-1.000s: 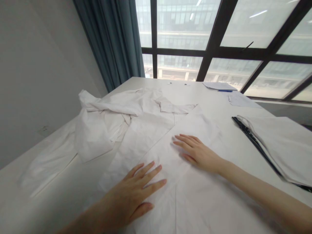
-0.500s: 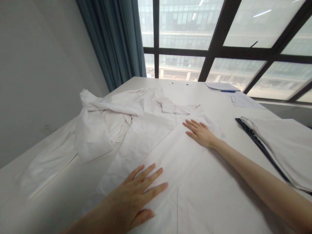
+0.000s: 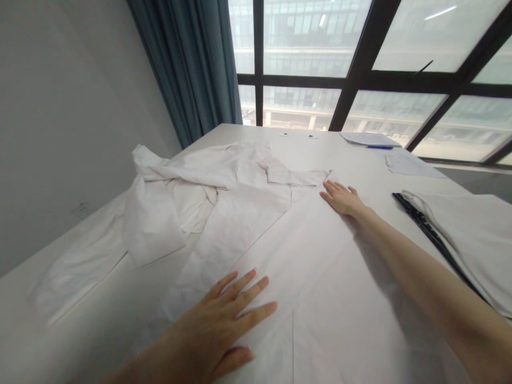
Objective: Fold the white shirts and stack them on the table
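Garment of creased white cloth point(image 3: 256, 208) lies on smooth white table point(image 3: 320, 152); its diagonal flap edge point(image 3: 264, 232) runs from spread-flat left hand point(image 3: 220, 320) to flat, finger-parted right hand point(image 3: 343, 201), nearer the white collar-like band point(image 3: 295, 177).

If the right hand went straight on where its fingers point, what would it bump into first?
Probably the narrow, folded band of white fabric just ahead of the right hand, though how high that fold stands is hard to tell.

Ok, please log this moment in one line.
left hand: spread on white garment; right hand: flat on garment, farther out; grip: none
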Demonstrator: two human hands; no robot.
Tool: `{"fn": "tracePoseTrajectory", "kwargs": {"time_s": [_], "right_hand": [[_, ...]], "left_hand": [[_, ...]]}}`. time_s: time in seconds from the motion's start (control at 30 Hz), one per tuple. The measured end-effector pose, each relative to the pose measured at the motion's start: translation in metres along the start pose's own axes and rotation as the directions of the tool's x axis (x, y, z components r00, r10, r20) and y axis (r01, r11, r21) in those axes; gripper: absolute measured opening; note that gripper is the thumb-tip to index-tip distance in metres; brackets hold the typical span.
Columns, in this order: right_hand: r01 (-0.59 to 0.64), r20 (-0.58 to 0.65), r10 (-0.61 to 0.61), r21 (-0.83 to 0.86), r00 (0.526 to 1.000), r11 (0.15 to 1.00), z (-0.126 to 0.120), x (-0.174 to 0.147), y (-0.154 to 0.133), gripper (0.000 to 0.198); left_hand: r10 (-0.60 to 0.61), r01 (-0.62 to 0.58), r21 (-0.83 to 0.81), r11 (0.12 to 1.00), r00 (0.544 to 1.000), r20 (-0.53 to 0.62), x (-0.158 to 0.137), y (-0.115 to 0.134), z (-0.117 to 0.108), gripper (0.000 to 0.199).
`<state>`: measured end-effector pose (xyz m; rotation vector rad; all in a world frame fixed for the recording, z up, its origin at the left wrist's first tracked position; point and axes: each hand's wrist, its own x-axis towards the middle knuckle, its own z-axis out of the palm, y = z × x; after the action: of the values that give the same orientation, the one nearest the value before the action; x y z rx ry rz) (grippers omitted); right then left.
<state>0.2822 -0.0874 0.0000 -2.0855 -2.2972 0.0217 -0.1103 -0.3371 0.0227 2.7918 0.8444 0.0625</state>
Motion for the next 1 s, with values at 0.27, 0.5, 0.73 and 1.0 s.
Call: {"fn": "tracePoseTrajectory", "kwargs": {"time_s": [0.27, 0.5, 0.73, 1.0], "right_hand": [[-0.085, -0.009, 0.085, -0.003, 0.996, 0.996, -0.001, 0.024, 0.010, 0.062], [-0.109, -0.063, 0.108, -0.008, 0.992, 0.994, -0.001, 0.032, 0.010, 0.061], [0.101, -0.279, -0.120, -0.080, 0.953, 0.992, -0.017, 0.000, -0.030, 0.050], [0.506, -0.200, -0.493, 0.016, 0.847, 0.862, -0.003, -0.079, -0.087, 0.046]], "left_hand": [[-0.002, 0.001, -0.048, 0.999, 1.000, -0.021, -0.002, 0.001, -0.002, 0.066], [0.000, -0.001, -0.052, 0.999, 1.000, -0.028, -0.002, 0.000, 0.002, 0.068], [0.007, -0.008, -0.008, 1.000, 1.000, -0.030, -0.003, -0.001, 0.005, 0.068], [0.006, -0.006, 0.001, 1.000, 1.000, -0.025, -0.003, -0.001, 0.004, 0.067]]}}
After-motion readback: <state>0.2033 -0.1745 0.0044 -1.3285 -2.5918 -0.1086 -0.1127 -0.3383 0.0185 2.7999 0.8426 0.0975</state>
